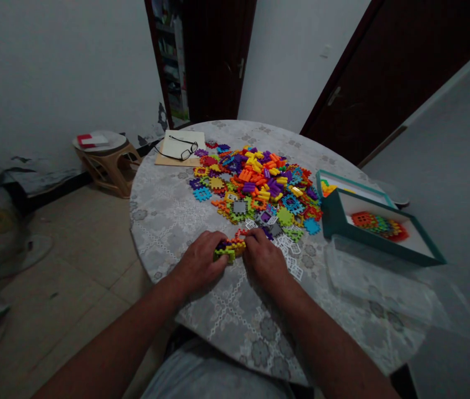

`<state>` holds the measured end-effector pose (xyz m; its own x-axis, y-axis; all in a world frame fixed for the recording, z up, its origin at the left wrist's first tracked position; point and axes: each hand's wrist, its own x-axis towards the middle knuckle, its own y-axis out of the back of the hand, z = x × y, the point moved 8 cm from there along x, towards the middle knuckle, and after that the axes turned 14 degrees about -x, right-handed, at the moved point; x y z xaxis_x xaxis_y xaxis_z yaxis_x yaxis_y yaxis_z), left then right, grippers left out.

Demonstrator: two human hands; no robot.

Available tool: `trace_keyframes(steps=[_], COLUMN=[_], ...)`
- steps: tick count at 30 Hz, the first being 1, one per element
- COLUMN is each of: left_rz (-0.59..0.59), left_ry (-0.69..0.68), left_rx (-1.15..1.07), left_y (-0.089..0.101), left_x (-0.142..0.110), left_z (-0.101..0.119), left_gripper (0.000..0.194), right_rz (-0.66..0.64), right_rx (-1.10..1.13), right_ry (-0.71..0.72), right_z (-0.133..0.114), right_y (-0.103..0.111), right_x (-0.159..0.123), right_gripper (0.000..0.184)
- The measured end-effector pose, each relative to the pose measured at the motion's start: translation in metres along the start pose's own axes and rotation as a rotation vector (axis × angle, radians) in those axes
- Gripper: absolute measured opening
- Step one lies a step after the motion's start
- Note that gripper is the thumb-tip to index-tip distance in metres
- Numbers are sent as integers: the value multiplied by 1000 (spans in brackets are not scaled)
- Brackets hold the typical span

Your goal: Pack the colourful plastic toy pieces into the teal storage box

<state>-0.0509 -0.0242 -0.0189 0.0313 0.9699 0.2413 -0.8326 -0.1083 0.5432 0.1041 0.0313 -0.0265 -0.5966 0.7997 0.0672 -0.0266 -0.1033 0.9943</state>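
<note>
Both hands' fingers are clamped on a little multicolored plastic stack (pretty colorful bunch) just above the counter.

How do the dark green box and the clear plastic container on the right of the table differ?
The green box has opaque walls; the clear container lets the patterned tablecloth show through. The green box holds a row of multicoloured pieces, while no pieces show in the clear container. Both rest on the same table.
</note>
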Motion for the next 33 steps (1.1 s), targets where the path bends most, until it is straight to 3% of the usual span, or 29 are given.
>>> trace_keyframes(steps=[4,7,11,16,20,22,25,28,33], left_rz=[-31,-51,-89,-87,-63,-52,-34,-73,-75], left_ry=[24,30,-50,-168,-194,-195,-201,-269,-308], left_rx=[-9,-36,-28,37,39,42,59,61,66], left_y=[1,1,-4,-11,-13,-14,-14,-15,-10], left_x=[0,1,1,-1,-2,-2,-3,-5,-7], left_z=[2,1,6,9,6,3,1,6,12], left_gripper=[26,28,24,24,38,50,69,61,43], right_rz=[42,194,377,351,335,345,352,325,271], right_rx=[50,191,412,520,622,667,680,673,664], right_ry=[-31,-52,76,134,44,2,60,167,243], right_z=[8,20,27,26,33,37,35,24,10], right_y=[1,7,15,16,16,17,18,19,19], right_x=[-7,-12,-16,-17,-20,-22,-23,-23,-22], right_gripper=[23,18,13,14,12,26,39,30,31])
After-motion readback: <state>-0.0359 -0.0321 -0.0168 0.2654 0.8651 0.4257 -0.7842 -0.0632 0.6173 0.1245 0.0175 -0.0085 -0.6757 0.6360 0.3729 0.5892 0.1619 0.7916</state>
